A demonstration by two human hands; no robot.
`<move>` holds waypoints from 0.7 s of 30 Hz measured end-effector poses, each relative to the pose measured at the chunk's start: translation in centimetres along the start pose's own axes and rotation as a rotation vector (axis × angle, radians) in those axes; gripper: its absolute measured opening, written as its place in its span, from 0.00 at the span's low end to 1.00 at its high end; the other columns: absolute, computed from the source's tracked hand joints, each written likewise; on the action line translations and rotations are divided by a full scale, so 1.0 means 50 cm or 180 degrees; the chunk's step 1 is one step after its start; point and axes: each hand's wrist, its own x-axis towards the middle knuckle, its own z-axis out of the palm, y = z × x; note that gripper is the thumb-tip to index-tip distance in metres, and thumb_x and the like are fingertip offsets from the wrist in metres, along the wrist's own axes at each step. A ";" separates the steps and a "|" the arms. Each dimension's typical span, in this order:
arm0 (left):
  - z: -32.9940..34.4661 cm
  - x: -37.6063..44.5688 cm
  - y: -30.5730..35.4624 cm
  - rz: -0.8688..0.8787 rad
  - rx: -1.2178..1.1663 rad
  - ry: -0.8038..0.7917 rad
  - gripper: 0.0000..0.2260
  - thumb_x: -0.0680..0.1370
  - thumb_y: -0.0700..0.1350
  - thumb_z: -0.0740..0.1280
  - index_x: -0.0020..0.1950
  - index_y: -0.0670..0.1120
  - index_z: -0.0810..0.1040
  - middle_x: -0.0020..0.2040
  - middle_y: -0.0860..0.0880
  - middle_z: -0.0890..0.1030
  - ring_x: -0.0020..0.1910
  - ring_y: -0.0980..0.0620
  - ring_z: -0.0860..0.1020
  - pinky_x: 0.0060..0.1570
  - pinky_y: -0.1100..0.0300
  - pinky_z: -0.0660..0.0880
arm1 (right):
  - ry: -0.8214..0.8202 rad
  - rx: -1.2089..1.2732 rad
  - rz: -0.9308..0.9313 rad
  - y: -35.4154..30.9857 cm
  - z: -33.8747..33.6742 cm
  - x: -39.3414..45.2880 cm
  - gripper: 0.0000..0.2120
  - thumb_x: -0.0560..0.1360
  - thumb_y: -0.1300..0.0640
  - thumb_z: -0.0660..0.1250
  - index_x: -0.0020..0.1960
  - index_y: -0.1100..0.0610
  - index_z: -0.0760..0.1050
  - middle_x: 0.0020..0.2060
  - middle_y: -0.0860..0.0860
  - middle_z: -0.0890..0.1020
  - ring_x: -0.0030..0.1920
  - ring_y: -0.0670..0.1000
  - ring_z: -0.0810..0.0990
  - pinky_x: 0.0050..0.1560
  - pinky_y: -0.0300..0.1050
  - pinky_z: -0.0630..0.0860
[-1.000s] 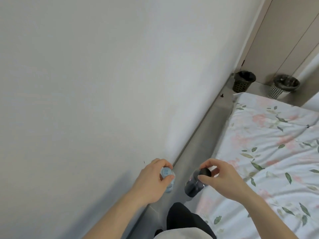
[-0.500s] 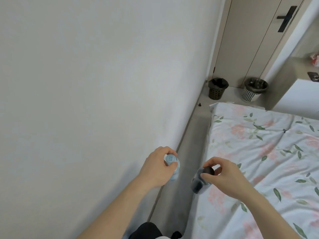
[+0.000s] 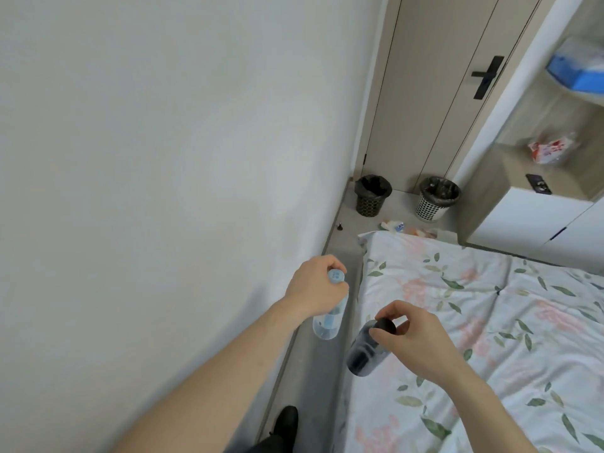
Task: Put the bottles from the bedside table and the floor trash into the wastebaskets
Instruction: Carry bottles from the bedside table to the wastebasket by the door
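Two bottles are being carried, neither binned yet: a clear bottle (image 3: 328, 317) is gripped near its blue cap by the left hand (image 3: 315, 289), and a dark bottle (image 3: 366, 353) is pinched at the cap by the fingers (image 3: 389, 310) of the right hand (image 3: 421, 344). Both wastebaskets, the dark wastebasket (image 3: 371, 197) and the white wastebasket (image 3: 436, 201), are well ahead by the door. Floor trash (image 3: 408, 228) (wrappers, probably) is left lying near them past the bed (image 3: 490, 322), so roughly half the job looks undone.

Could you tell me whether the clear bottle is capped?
Capped: a pale blue cap sits on the clear bottle in the left hand.
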 end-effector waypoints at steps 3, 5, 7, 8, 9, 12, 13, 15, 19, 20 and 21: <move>-0.007 0.126 0.035 0.0074 -0.0084 0.0030 0.10 0.73 0.46 0.69 0.53 0.55 0.80 0.53 0.59 0.80 0.52 0.56 0.78 0.51 0.59 0.77 | 0.0072 -0.0022 0.0105 0.003 -0.033 0.071 0.06 0.71 0.51 0.75 0.44 0.44 0.79 0.36 0.48 0.84 0.34 0.52 0.82 0.32 0.49 0.78; -0.004 0.191 0.060 0.0111 -0.0107 0.0040 0.09 0.73 0.45 0.69 0.52 0.55 0.80 0.51 0.60 0.80 0.49 0.57 0.78 0.47 0.61 0.75 | 0.0132 -0.0043 0.0188 0.016 -0.066 0.107 0.06 0.72 0.52 0.74 0.45 0.43 0.78 0.37 0.49 0.85 0.37 0.55 0.83 0.38 0.53 0.81; 0.005 0.238 0.081 0.0163 -0.0072 -0.0059 0.09 0.73 0.45 0.70 0.52 0.55 0.81 0.49 0.61 0.80 0.47 0.59 0.77 0.44 0.63 0.73 | 0.0206 -0.0009 0.0291 0.032 -0.102 0.133 0.06 0.72 0.51 0.75 0.45 0.42 0.78 0.38 0.49 0.85 0.38 0.54 0.83 0.41 0.54 0.81; 0.008 0.259 0.089 0.0171 -0.0047 -0.0143 0.09 0.73 0.45 0.70 0.52 0.55 0.81 0.49 0.61 0.80 0.47 0.59 0.77 0.43 0.64 0.72 | 0.0249 -0.0006 0.0320 0.040 -0.120 0.148 0.06 0.72 0.50 0.75 0.46 0.42 0.79 0.38 0.48 0.85 0.38 0.54 0.83 0.41 0.54 0.81; 0.008 0.281 0.097 0.0176 -0.0003 -0.0206 0.09 0.73 0.45 0.70 0.51 0.55 0.80 0.49 0.61 0.80 0.47 0.60 0.77 0.43 0.64 0.72 | 0.0286 -0.0004 0.0342 0.048 -0.138 0.167 0.06 0.73 0.50 0.74 0.46 0.41 0.79 0.38 0.48 0.85 0.38 0.54 0.83 0.41 0.53 0.81; 0.002 0.349 0.110 0.0102 0.0071 -0.0232 0.09 0.73 0.46 0.69 0.51 0.57 0.80 0.50 0.62 0.79 0.48 0.61 0.77 0.44 0.64 0.73 | 0.0305 0.0032 0.0365 0.065 -0.194 0.244 0.06 0.73 0.52 0.75 0.46 0.43 0.79 0.36 0.46 0.85 0.35 0.51 0.82 0.33 0.42 0.77; 0.000 0.368 0.113 0.0068 0.0093 -0.0248 0.09 0.73 0.46 0.69 0.51 0.57 0.80 0.51 0.62 0.79 0.48 0.61 0.77 0.44 0.63 0.74 | 0.0308 0.0049 0.0348 0.068 -0.208 0.269 0.06 0.73 0.53 0.75 0.46 0.44 0.80 0.37 0.45 0.85 0.33 0.47 0.80 0.30 0.38 0.74; -0.002 0.407 0.118 0.0016 0.0146 -0.0281 0.10 0.72 0.45 0.69 0.51 0.57 0.80 0.52 0.61 0.80 0.47 0.60 0.78 0.44 0.62 0.74 | 0.0285 -0.0013 0.0335 0.070 -0.232 0.321 0.07 0.73 0.52 0.76 0.46 0.45 0.80 0.40 0.42 0.84 0.31 0.43 0.80 0.30 0.34 0.71; -0.008 0.486 0.133 -0.0053 0.0163 -0.0217 0.09 0.73 0.45 0.68 0.50 0.56 0.80 0.49 0.59 0.81 0.41 0.59 0.78 0.39 0.62 0.73 | 0.0204 -0.0098 0.0302 0.071 -0.275 0.432 0.07 0.71 0.49 0.76 0.46 0.42 0.79 0.44 0.39 0.84 0.34 0.43 0.82 0.34 0.40 0.74; -0.008 0.509 0.136 -0.0070 0.0147 -0.0199 0.09 0.73 0.45 0.68 0.50 0.56 0.80 0.49 0.59 0.82 0.41 0.58 0.78 0.39 0.62 0.74 | 0.0186 -0.0100 0.0284 0.069 -0.288 0.462 0.07 0.72 0.49 0.76 0.46 0.42 0.79 0.45 0.39 0.84 0.34 0.43 0.82 0.34 0.38 0.74; -0.005 0.534 0.139 -0.0076 0.0128 -0.0195 0.09 0.72 0.45 0.68 0.50 0.56 0.80 0.49 0.58 0.82 0.41 0.57 0.79 0.39 0.61 0.75 | 0.0170 -0.0113 0.0256 0.067 -0.301 0.493 0.07 0.72 0.49 0.76 0.46 0.42 0.79 0.44 0.39 0.84 0.34 0.42 0.82 0.33 0.37 0.73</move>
